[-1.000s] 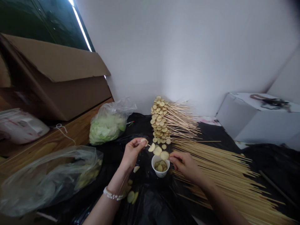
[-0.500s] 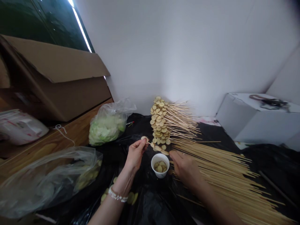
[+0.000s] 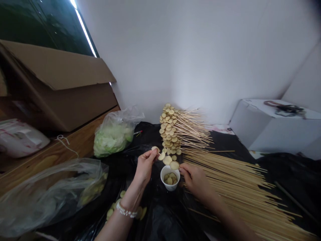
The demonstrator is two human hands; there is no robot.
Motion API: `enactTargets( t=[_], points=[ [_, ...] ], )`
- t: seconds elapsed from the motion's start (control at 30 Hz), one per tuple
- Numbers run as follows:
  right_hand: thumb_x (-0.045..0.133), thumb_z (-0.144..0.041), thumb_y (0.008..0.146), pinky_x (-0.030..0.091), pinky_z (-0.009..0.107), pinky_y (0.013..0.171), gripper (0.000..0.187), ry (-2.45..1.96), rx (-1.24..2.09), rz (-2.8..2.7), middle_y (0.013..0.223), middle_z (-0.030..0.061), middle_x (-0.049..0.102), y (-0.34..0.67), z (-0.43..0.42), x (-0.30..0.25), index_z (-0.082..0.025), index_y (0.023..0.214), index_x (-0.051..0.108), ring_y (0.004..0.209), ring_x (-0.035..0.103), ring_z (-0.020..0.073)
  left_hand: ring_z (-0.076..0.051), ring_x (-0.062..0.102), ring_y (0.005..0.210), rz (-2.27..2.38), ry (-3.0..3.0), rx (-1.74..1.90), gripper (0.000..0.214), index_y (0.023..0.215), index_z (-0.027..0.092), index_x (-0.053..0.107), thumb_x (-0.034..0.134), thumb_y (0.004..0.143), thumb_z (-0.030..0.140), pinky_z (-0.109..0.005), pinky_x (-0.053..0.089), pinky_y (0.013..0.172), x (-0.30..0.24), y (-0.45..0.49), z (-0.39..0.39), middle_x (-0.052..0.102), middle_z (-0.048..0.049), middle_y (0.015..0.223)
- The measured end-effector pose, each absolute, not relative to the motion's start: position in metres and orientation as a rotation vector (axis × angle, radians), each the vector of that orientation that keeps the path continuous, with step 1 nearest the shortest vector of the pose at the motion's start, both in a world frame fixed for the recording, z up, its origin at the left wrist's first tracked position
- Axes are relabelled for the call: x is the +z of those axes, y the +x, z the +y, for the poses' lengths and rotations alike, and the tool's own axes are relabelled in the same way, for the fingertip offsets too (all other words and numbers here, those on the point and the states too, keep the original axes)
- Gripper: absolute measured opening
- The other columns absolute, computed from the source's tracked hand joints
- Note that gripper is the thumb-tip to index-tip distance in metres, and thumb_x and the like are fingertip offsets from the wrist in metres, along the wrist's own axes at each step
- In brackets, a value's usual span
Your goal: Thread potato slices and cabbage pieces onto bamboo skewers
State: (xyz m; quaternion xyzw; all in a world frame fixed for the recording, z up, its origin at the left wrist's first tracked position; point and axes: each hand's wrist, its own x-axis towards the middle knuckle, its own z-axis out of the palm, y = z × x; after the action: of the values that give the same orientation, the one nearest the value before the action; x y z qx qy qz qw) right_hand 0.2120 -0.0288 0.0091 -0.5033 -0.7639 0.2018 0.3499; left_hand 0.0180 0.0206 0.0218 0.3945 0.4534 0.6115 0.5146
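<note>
Between finger and thumb, my left hand (image 3: 144, 167) pinches a pale potato slice (image 3: 155, 148) at the left end of a wooden skewer. My right hand (image 3: 195, 176) is closed round the skewer's other end, beside its last slice. Several flat potato slices (image 3: 167, 160) are threaded between the two hands, in a slanting row above a white paper cup (image 3: 171, 187). More slices lie inside the cup. Behind the hands rises a stack of finished potato skewers (image 3: 169, 129), slices to the left and sticks pointing right. My right forearm passes over many bare skewers (image 3: 235, 187).
Black plastic sheeting (image 3: 160, 214) covers the work surface. To the left are a bag of chopped cabbage (image 3: 114, 137), a clear plastic bag (image 3: 50, 194), loose potato slices (image 3: 110, 212) and a cardboard box (image 3: 62, 103). A white box (image 3: 271, 130) stands at the right by the wall.
The threaded slices have turned to show their flat faces more. My right hand has shifted slightly left and tilted; my left hand still pinches the end slice.
</note>
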Motion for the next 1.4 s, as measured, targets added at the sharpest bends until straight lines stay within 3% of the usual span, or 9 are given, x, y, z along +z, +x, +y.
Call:
enactTargets(
  t=[0.23,0.5,0.83,1.0,1.1,1.4],
  points=[
    [0.04,-0.026,0.092,0.033,0.025,0.061,0.03,-1.299,0.559,-1.968,0.07,0.003,0.066,0.211,-0.028,0.008,-0.02,0.075,0.063,0.066,0.057,0.015,-0.013,0.059,0.067,1.043,0.886,1.47,0.027,0.07,0.015,0.075,0.081,0.061,0.04,-0.024,0.046,0.069,0.02,0.021,0.02,0.068,-0.003,0.069],
    [0.04,-0.026,0.093,0.034,0.024,0.062,0.03,-1.251,0.616,-1.949,0.072,0.0026,0.067,0.211,-0.029,0.011,-0.02,0.075,0.064,0.066,0.058,0.0148,-0.016,0.064,0.075,1.03,0.782,1.448,0.045,0.081,0.013,0.075,0.072,0.067,0.056,-0.025,0.049,0.069,0.024,0.013,0.019,0.071,-0.0077,0.08],
    [0.043,-0.028,0.092,0.035,0.024,0.061,0.026,-1.252,0.664,-1.869,0.07,0.0014,0.065,0.212,-0.024,0.006,-0.02,0.08,0.064,0.065,0.056,0.014,-0.011,0.062,0.072,1.086,0.823,1.354,0.041,0.087,0.016,0.074,0.08,0.061,0.047,-0.02,0.045,0.063,0.017,0.017,0.013,0.071,-0.0051,0.084],
    [0.045,-0.036,0.089,0.037,0.024,0.055,0.025,-1.232,0.864,-1.646,0.056,-0.0026,0.054,0.214,-0.017,0.002,-0.02,0.077,0.059,0.053,0.051,0.0129,-0.014,0.063,0.081,1.066,0.963,1.186,0.041,0.096,0.018,0.073,0.081,0.063,0.039,-0.02,0.045,0.067,0.019,0.014,0.01,0.071,-0.0063,0.089],
    [0.052,-0.042,0.084,0.039,0.024,0.052,0.023,-1.167,0.997,-1.488,0.055,-0.0035,0.054,0.216,-0.012,0.001,-0.02,0.08,0.058,0.051,0.052,0.0131,-0.016,0.063,0.083,1.103,1.054,1.158,0.04,0.096,0.016,0.073,0.077,0.067,0.043,-0.022,0.045,0.068,0.021,0.011,0.016,0.072,-0.009,0.091],
    [0.062,-0.059,0.072,0.031,0.023,0.042,0.044,-1.193,0.897,-1.254,0.056,-0.0006,0.06,0.257,0.017,0.004,-0.016,0.086,0.062,0.042,0.042,0.01,-0.02,0.064,0.08,1.317,1.265,1.21,0.045,0.09,0.013,0.074,0.069,0.069,0.053,-0.026,0.046,0.067,-0.015,0.008,0.045,0.073,-0.0101,0.086]
  ],
)
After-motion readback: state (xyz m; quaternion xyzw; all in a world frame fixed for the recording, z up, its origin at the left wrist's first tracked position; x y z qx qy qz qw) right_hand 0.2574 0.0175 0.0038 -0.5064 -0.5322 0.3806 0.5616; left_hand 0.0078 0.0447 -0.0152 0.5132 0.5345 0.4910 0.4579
